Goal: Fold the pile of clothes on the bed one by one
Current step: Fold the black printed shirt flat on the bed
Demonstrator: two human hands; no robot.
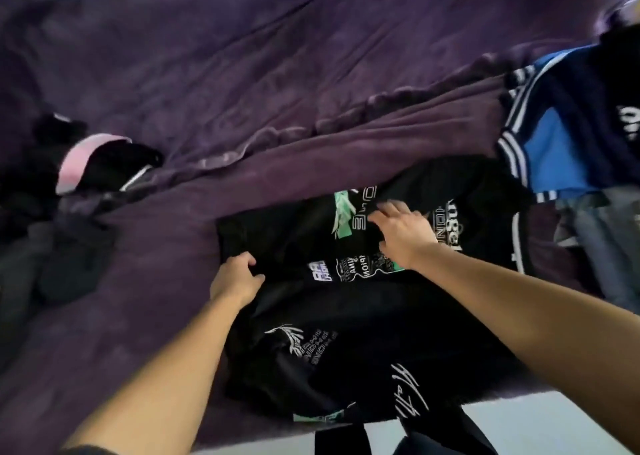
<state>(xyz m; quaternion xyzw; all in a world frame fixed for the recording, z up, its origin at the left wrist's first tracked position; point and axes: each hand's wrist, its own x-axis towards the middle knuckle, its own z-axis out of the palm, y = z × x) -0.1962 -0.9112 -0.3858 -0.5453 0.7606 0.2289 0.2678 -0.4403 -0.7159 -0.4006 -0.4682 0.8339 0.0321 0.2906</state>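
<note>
Left forearm (pixel 156 378): bare, enters from the near left and runs towards the far right, wrist straight.

Left hand (pixel 235 278): back of hand uppermost. Fingers are curled under and the thumb is closed against them, pinching the left edge of the black printed fabric garment (pixel 263 233).

Right forearm (pixel 519 309): bare, enters from the near right and runs towards the far left, reaching farther than the left arm.

Right hand (pixel 403 235): palm down, wrist slightly bent. Fingers (pixel 379 216) are extended and a little spread, pointing far left, with the tips resting on the same garment. No curl around the fabric is visible.

The hands are well apart, the right farther away than the left.
</note>
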